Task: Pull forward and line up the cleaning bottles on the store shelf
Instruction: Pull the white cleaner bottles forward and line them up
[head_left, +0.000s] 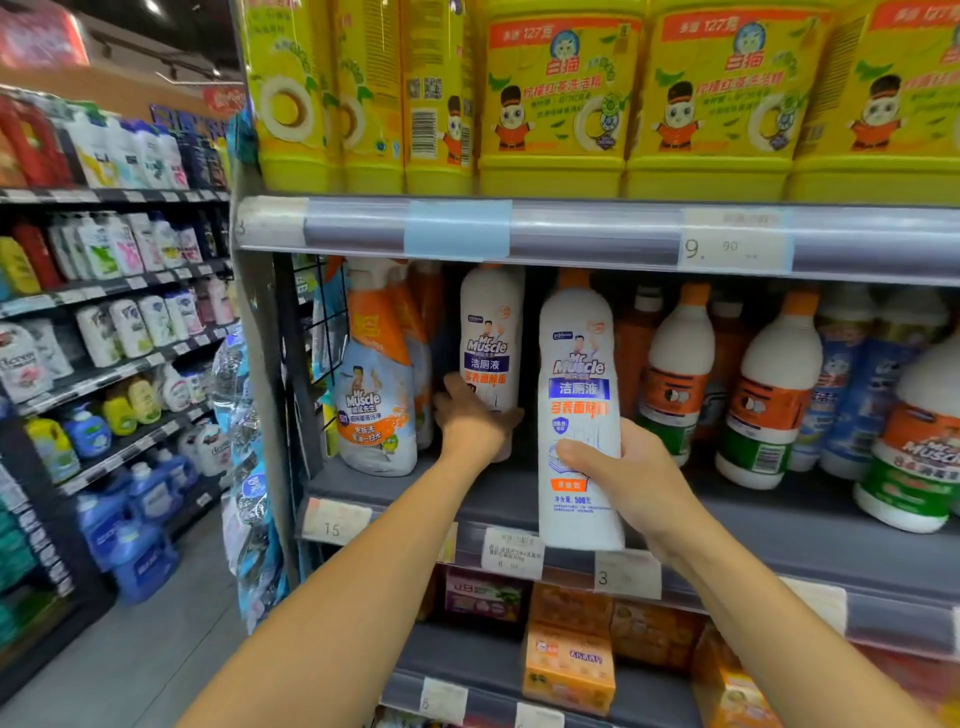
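Scene: middle shelf (779, 525) of a store rack, centre of the frame, seen from my head camera — yellow jugs (556, 98) above, orange boxes (569, 667) below.

Left hand (470, 418): reaching deep into the shelf, left of centre, curled around the lower body of the rear white bottle (491, 338); thumb side faces me, and the far fingers are hidden behind the bottle.

Right hand (618, 470): closed on the front white bottle (579, 415) at its lower half, thumb across the label, gripping from the bottle's right side.

Front white bottle: upright, long axis vertical, orange cap up; its base sits at the shelf's front lip, over the price tags (511, 553). I cannot tell whether it rests on the shelf or is held just clear.

Rear white bottle: same product, also upright, set well back and slightly left of the front one, just right of the spray bottle (374, 400).

Key relation: the rear bottle lies behind and to the left of the front one, in line with my left arm — the left hand is the nearer hand, and its pull runs straight toward me.

Judged step: drawing the rear bottle forward until it stands directly behind or beside the front one.

Neighbours: round-shouldered bottles (675, 374) stand to the right, already near the edge.
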